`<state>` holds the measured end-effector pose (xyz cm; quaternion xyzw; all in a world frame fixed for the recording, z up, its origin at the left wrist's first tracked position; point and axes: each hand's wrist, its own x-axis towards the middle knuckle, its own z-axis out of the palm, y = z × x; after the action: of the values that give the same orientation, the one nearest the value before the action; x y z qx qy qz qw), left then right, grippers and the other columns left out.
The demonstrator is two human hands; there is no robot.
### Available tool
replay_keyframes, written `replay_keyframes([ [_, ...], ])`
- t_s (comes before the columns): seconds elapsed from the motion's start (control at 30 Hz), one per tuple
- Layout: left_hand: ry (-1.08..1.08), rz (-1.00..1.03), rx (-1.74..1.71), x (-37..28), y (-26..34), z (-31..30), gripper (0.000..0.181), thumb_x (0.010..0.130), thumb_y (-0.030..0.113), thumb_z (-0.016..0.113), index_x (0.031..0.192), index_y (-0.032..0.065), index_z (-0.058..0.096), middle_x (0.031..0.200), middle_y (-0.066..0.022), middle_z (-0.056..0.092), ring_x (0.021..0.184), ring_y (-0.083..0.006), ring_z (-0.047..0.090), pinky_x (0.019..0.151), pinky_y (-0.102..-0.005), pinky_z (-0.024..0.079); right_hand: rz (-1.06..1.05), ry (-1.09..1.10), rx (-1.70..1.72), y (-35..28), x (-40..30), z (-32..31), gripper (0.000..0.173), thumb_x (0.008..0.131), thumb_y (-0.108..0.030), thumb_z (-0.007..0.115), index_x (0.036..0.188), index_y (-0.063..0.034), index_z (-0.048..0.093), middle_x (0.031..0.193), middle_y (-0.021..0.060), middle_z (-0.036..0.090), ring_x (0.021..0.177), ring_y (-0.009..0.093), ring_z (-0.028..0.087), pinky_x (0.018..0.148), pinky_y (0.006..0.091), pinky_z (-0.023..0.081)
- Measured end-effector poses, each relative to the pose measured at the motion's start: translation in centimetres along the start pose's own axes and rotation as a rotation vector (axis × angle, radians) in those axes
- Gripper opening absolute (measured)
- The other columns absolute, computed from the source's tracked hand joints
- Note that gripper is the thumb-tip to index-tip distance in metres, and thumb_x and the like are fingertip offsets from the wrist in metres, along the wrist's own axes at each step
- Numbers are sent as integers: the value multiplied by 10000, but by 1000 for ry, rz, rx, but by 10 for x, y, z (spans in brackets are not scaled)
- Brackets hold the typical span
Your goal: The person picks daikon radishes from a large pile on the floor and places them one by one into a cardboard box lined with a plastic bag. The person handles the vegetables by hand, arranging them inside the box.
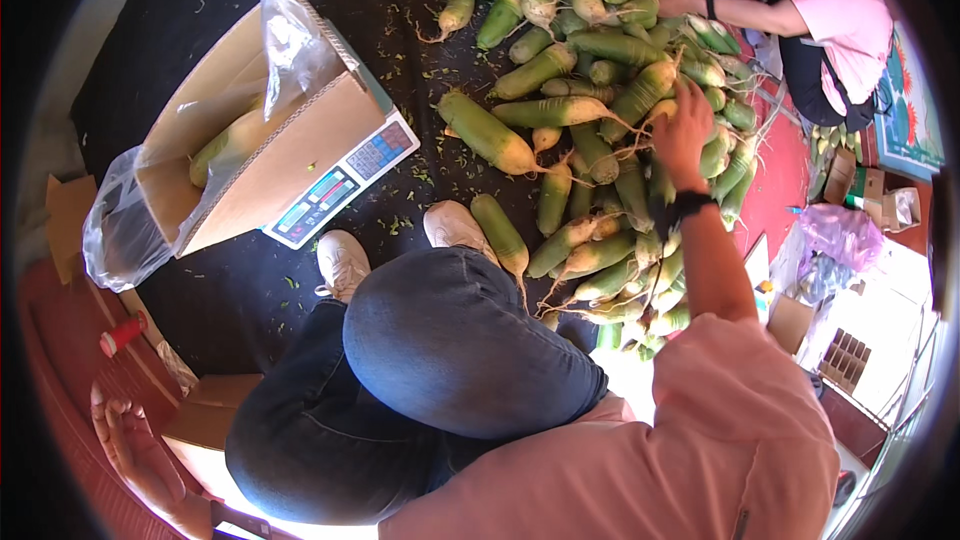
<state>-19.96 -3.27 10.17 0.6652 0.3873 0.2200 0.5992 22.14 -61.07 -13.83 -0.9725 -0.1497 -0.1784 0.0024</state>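
My right hand (pixel 684 135) reaches onto a pile of green radishes with pale root ends. Its fingers are over a radish end (pixel 660 111); whether they grip it cannot be told. A large scored green radish (pixel 645 97) lies just left of that hand, its pale end up. My left hand (pixel 139 450) is at the lower left, palm up, fingers apart and holding nothing. Ahead on the left, a cardboard box (pixel 300 157) lined with a clear plastic bag (pixel 120 217) stands on a digital scale (pixel 345 180). Inside lies a green radish (pixel 225 142), partly hidden by plastic.
Leaf scraps dot the black ground sheet (pixel 405 67). Single radishes (pixel 502 236) lie near my shoes. Another person (pixel 832 22) sits at the pile's far right, an arm over it. A red roll (pixel 124 334) and a cardboard box (pixel 210 405) are near my left hand.
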Motion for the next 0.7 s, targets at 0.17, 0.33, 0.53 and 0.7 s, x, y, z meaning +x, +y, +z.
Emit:
replay_keyframes([
  [0.17,-21,-23,-52,6,-26,-2,392,950,112,497,1323,-3,451,1036,-38,580,1004,-111,532,924,-281,382,-687,-601,-551,35,66,47,324,809,-153,556,1129,-187,591,1172,41,536,1196,245,431,1007,398,334],
  [0.33,95,-2,26,9,-35,8,354,950,145,515,1279,13,507,1048,-48,604,977,-104,553,885,-279,405,-841,-466,-641,41,63,79,219,839,-212,518,1016,-181,645,1089,24,571,1121,208,477,982,392,346],
  [0.53,273,45,209,38,-25,66,455,936,236,550,1340,50,450,1202,-111,565,1052,-152,539,888,-299,425,-231,-799,-535,2,82,-48,399,727,-93,631,1106,-73,508,937,170,636,917,351,634,725,459,519],
  [0.7,306,112,103,68,-27,115,710,838,254,695,1397,60,304,1327,-177,442,1162,-238,463,954,-382,401,-330,-426,273,-94,134,-175,724,669,-115,743,1302,19,418,1138,240,588,1054,368,598,899,395,468],
])
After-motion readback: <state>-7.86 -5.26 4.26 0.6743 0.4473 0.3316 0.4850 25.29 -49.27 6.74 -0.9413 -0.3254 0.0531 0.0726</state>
